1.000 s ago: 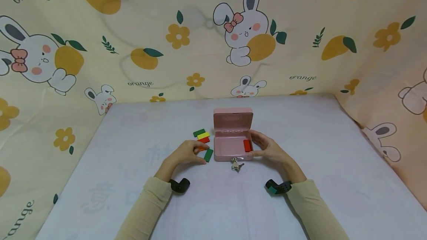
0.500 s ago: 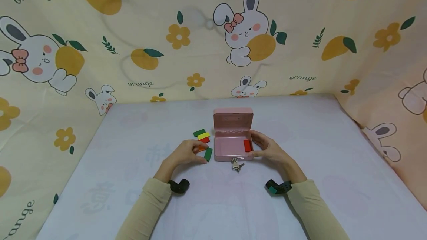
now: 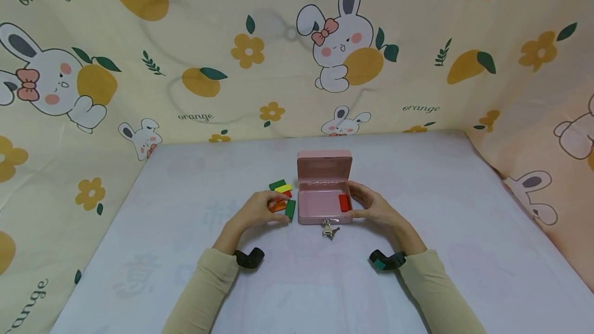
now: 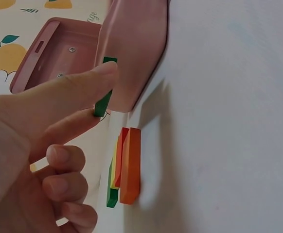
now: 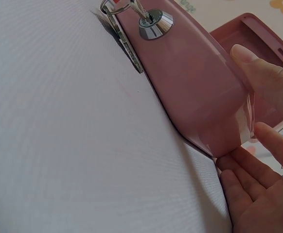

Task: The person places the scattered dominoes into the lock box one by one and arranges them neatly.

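Lower centre, head view: our left hand (image 3: 257, 215), half-curled, pinches green block (image 3: 290, 211); our right hand (image 3: 378, 209), thumb spread, grips pink box (image 3: 318, 206).

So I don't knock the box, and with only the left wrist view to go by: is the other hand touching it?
Observer: Yes, the right hand grips the pink box at its right side.
Operator: Good. I can't see its floor; is anything in there?
Observer: One red block, sitting over towards the right wall.
Operator: And on the front face?
Observer: A silver lock with a key in it.
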Available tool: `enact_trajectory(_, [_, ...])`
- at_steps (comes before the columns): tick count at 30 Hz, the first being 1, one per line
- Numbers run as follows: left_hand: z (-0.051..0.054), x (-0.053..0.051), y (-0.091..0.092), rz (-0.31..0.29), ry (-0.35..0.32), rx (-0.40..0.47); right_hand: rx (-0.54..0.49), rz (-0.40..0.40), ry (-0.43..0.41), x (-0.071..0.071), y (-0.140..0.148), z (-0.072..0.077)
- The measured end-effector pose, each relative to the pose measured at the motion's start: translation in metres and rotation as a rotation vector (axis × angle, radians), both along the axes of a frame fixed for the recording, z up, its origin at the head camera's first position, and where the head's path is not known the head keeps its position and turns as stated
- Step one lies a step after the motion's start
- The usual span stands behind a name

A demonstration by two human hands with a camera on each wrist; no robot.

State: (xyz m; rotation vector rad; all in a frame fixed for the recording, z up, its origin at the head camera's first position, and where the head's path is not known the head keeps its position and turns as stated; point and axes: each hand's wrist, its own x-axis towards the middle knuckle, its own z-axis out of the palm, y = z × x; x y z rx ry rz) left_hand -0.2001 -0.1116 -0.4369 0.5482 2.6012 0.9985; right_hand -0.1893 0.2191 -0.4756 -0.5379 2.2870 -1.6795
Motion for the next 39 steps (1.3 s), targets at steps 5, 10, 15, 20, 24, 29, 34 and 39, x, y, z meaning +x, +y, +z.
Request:
enact_trajectory(5, [0.001,0.001,0.001,-0.006,0.044,0.016,0.003,-0.007,-0.008,0.001,-0.001,0.001])
enact_trajectory(10, [0.003,0.001,0.002,-0.016,0.076,0.037,0.012,-0.013,-0.012,0.001,0.000,0.001])
enact_trajectory(15, [0.006,0.003,0.005,-0.016,0.097,0.049,0.019,-0.014,-0.011,0.001,0.000,0.001])
enact_trajectory(20, [0.008,0.005,0.009,-0.019,0.110,0.068,0.009,-0.004,-0.005,0.001,0.000,0.001])
enact_trajectory(24, [0.009,0.005,0.013,-0.029,0.109,0.089,-0.005,0.005,-0.006,0.001,-0.001,0.002])
enact_trajectory(29, [0.010,0.005,0.019,-0.046,0.141,0.092,-0.004,0.007,-0.004,0.002,-0.001,0.003])
enact_trajectory(34, [0.010,0.004,0.025,-0.060,0.150,0.082,-0.001,0.005,0.000,0.001,0.000,0.002])
enact_trajectory(39, [0.010,0.005,0.030,-0.071,0.141,0.102,-0.002,0.007,0.003,0.001,-0.001,0.002])
